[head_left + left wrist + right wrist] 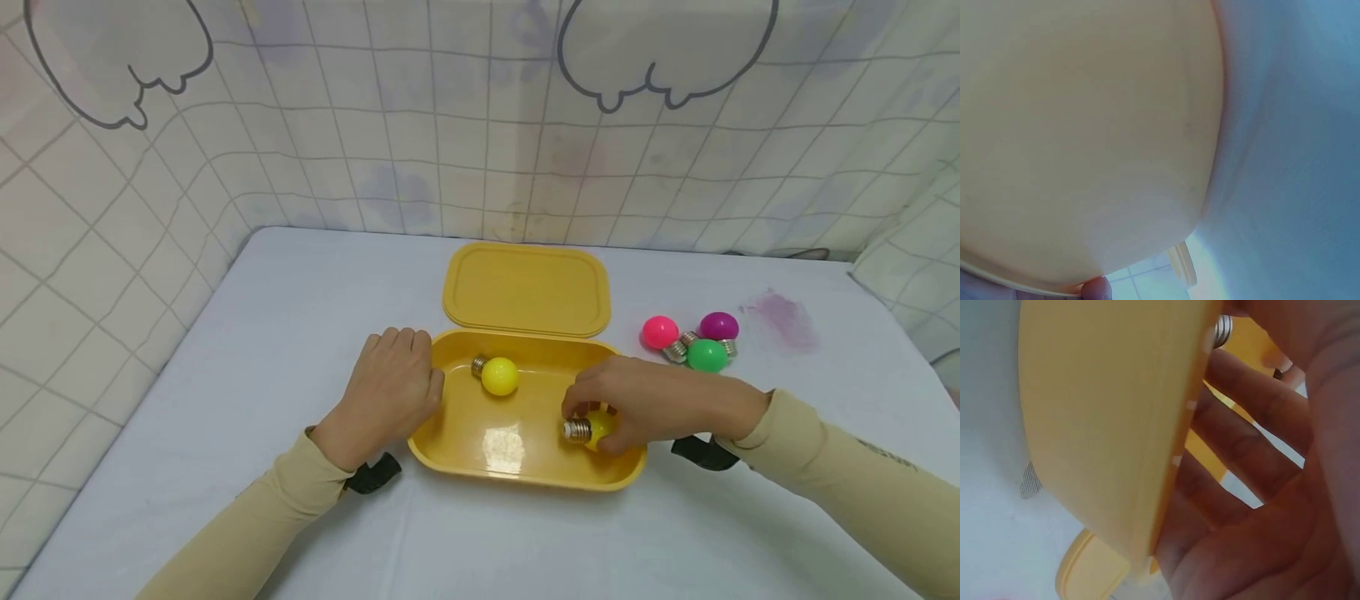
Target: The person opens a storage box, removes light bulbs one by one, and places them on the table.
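A yellow plastic container [525, 481] stands on the table, its outer wall [1085, 137] filling most of the left wrist view. My left hand [393, 396] grips the container's left rim, with a fingertip [1096, 289] visible at the edge. Over the right side, my right hand [637, 400] holds a yellow light bulb [601, 428] low inside the container, its metal screw base pointing left. In the right wrist view the fingers [1241, 437] reach past the container wall, and only the bulb's screw base [1224, 331] shows. Another yellow bulb [500, 377] lies in the container near the back left.
Behind the container lies its flat yellow lid [528, 287]. To the right, a pink bulb [660, 332], a purple bulb [718, 326] and a green bulb [707, 356] lie clustered on the white tablecloth [315, 283]. A checked curtain [465, 150] hangs behind the table.
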### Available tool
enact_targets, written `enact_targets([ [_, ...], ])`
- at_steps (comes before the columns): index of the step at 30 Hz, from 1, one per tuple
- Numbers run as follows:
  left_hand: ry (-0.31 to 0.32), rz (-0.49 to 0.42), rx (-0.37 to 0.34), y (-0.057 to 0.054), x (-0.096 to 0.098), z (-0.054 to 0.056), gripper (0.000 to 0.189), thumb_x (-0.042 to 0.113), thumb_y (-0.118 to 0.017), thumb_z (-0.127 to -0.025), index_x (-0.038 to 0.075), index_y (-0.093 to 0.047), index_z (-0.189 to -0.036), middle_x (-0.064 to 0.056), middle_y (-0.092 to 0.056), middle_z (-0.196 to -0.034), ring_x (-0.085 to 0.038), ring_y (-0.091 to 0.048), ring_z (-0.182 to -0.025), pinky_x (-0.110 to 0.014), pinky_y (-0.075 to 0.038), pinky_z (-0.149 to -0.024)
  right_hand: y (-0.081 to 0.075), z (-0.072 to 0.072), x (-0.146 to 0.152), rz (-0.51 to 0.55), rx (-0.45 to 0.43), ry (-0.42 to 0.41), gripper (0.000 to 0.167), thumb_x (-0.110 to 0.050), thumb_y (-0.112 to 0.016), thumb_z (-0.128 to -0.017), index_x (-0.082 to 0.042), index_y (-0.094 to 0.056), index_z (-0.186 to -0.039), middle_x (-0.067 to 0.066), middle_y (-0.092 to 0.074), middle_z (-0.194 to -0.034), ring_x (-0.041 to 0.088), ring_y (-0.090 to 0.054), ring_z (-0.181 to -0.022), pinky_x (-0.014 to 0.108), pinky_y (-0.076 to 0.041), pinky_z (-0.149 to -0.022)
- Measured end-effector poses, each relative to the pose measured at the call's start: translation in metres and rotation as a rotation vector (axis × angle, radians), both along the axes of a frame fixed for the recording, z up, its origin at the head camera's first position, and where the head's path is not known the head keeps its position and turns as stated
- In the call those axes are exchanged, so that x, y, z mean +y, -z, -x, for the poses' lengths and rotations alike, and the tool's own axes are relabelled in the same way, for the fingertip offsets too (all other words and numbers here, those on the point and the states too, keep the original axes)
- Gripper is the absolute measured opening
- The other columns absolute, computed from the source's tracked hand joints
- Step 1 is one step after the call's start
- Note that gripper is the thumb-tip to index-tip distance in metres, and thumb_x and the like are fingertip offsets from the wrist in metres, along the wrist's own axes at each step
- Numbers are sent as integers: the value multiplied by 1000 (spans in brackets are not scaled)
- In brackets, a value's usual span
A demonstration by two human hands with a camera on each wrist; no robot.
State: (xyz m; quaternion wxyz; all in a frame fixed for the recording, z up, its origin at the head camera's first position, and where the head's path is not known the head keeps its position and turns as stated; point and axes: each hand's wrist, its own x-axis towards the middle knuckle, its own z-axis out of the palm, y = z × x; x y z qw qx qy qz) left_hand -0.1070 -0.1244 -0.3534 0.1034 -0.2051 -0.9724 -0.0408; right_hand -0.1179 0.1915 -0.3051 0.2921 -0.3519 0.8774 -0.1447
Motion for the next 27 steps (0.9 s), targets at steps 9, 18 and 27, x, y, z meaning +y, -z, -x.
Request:
enact_targets([
  [9, 8, -9, 20, 1, 0, 0, 20, 16, -51, -94, 5, -44, -79, -6, -37, -70, -24, -35, -66, -31, -22, -65, 4, -3, 10, 115, -26, 1, 37, -28, -82, -85, -31, -69, -120, -19, -68, -110, 4, -60, -101, 26, -56, -91],
  [18, 10, -6, 29, 1, 0, 0, 20, 16, -52, -94, 4, -44, -79, -6, -37, -69, -24, -35, -66, -31, -23, -65, 4, -7, 22, 275, -79, 54, 40, -33, -80, -89, -31, -66, -125, -16, -69, -118, 6, -65, -109, 23, -57, -94],
  [27, 20, -10, 48, 3, 0, 1, 20, 15, -51, -93, 5, -43, -78, -5, -35, -68, -23, -34, -64, -31, -22, -65, 9, -14, 33, 440, -138, 123, 41, -32, -81, -88, -25, -66, -126, -8, -69, -120, 8, -66, -110, 24, -58, -94],
])
